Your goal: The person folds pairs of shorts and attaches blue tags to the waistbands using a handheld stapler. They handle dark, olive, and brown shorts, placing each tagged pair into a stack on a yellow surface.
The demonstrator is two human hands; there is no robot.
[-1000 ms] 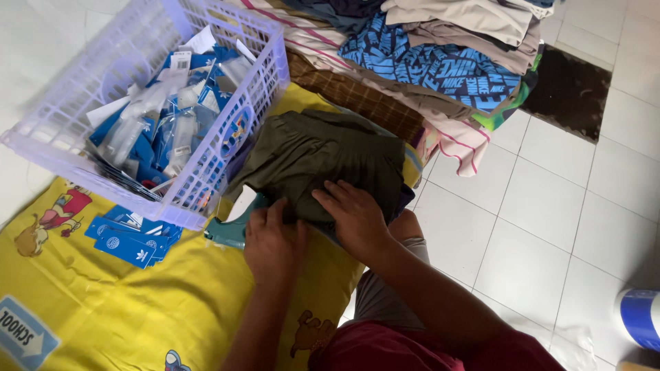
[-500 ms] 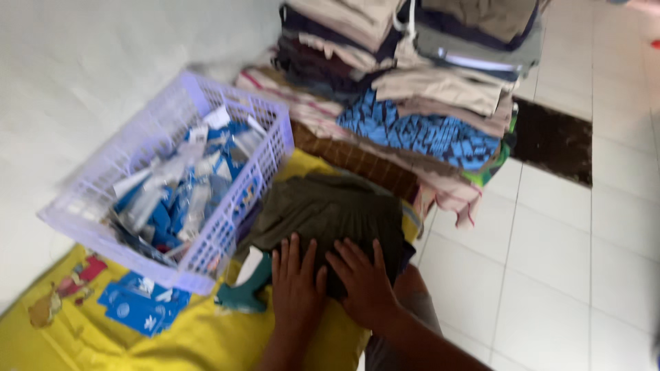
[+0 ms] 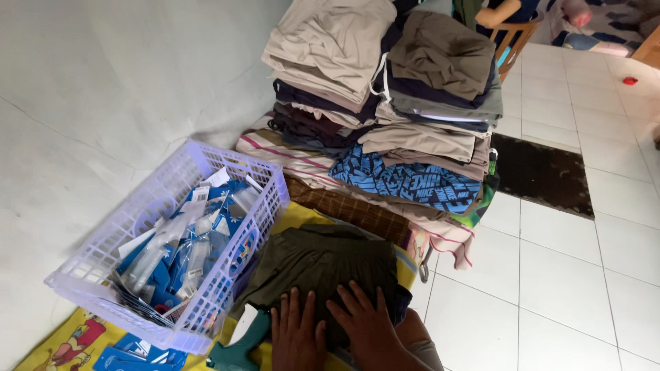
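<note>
A folded olive-green garment (image 3: 323,264) lies on a yellow printed cloth (image 3: 65,340) on the floor. My left hand (image 3: 297,333) and my right hand (image 3: 364,319) both press flat on the garment's near edge, fingers spread, side by side. A teal tool (image 3: 240,343) lies just left of my left hand, touching nothing I hold. My knee shows under my right wrist.
A lilac plastic basket (image 3: 124,257) full of blue and clear packets stands at the left by the white wall. A tall pile of folded clothes (image 3: 392,103) rises behind the garment. A dark mat (image 3: 546,172) lies on white floor tiles at the right.
The view has tilted up, so the clothes pile now shows in full. My hands have slid toward the near edge of the green garment and lie flat together.
</note>
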